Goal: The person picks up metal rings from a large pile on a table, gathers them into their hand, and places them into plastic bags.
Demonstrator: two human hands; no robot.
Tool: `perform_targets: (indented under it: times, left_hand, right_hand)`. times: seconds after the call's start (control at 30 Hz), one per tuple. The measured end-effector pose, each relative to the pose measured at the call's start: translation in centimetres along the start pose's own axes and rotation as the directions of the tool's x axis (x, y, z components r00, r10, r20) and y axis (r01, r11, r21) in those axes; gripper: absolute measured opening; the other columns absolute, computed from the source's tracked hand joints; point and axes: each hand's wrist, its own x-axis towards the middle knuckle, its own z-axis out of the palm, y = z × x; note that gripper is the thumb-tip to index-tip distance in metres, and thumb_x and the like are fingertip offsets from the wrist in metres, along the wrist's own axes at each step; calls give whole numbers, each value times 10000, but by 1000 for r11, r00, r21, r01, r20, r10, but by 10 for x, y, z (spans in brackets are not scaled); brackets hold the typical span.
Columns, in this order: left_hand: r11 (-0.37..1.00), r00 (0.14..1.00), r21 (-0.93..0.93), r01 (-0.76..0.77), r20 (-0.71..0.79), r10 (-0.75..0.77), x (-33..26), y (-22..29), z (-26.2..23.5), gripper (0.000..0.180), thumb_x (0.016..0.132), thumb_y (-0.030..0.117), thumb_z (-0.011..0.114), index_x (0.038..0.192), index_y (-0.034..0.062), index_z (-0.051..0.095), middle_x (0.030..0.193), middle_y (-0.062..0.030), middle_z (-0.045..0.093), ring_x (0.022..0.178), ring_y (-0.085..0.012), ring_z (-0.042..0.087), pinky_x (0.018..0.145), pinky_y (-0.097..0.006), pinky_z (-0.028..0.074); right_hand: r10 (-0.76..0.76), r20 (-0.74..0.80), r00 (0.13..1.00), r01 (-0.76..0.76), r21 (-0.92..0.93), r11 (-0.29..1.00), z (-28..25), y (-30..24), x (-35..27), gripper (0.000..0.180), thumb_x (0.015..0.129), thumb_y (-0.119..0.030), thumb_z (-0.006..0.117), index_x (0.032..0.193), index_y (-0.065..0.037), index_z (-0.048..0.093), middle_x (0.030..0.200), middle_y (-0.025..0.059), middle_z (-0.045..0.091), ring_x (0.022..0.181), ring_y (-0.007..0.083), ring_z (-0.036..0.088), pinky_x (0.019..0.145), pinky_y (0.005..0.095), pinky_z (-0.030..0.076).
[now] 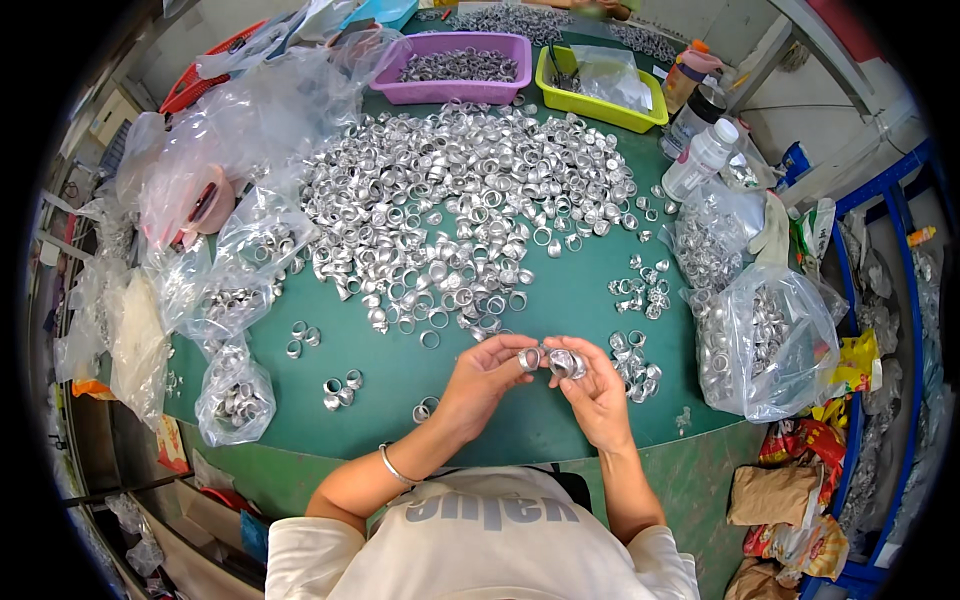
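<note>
My left hand [492, 376] pinches a silver ring [529, 358] between thumb and fingertips. Close beside it, my right hand [592, 392] has its fingers closed around a few silver rings [566, 364]. Both hands are above the near edge of the green table, almost touching each other. Beyond them spreads a large heap of silver rings [450, 190]. Small groups of rings lie apart from the heap: one [342, 390] left of my left hand, and another [636, 366] just right of my right hand.
A purple basin [455, 93] of small metal pieces and a yellow-green tray [600, 100] stand at the back. Clear bags of rings flank the heap, one at left [236, 395] and one at right [765, 345]. Bottles [704, 158] line the back right. Blue shelving [893, 240] rises at right.
</note>
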Motion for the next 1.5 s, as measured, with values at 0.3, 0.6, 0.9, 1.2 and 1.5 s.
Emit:
perform_targets:
  times: [0.3, 0.6, 0.9, 1.2, 1.5]
  left_hand:
    - [993, 997, -114, 13, 73, -5, -2, -10, 6, 317, 876, 91, 603, 1171, 14, 516, 1067, -71, 592, 940, -125, 567, 774, -260, 469]
    - [958, 972, 176, -228, -23, 235, 1, -16, 3, 305, 822, -7, 647, 1112, 5, 552, 1003, -44, 590, 910, -98, 552, 785, -236, 451]
    - [758, 889, 468, -455, 180, 422, -5, -19, 3, 344, 725, -148, 651, 1041, -21, 596, 1099, -80, 506, 966, -132, 510, 818, -256, 429]
    - [436, 897, 802, -408, 262, 357, -11, -40, 2, 473, 652, -56, 744, 1089, 80, 625, 999, -70, 498, 909, -182, 519, 745, -277, 464]
    - [49, 831, 915, -400, 340, 441, 18, -38, -2, 592, 707, 49, 730, 1236, 55, 464, 1068, -153, 450, 974, -305, 463, 843, -376, 415]
  right_hand:
    - [-54, -83, 995, 23, -337, 941, 16, 7, 1, 426, 825, 145, 462, 1225, 3, 501, 1269, 155, 518, 1196, 248, 491, 994, 343, 398]
    - [-134, -296, 946, 51, -274, 960, 14, 6, 6, 410, 802, 90, 598, 1197, 20, 515, 1123, 127, 611, 894, 157, 625, 697, 237, 492]
    - [-11, -179, 984, -37, -266, 963, 7, 13, -8, 297, 823, 97, 512, 1112, 44, 561, 724, 28, 573, 540, 53, 497, 449, 178, 349]
    - [466, -81, 881, -472, -120, 873, -4, 5, -16, 290, 854, -76, 623, 1129, -7, 560, 715, 23, 596, 528, 68, 538, 441, 200, 402]
    - [-384, -335, 860, -300, -942, 151, -100, -36, -7, 249, 804, -79, 641, 1019, 19, 561, 907, 193, 573, 818, 379, 574, 689, 441, 451]
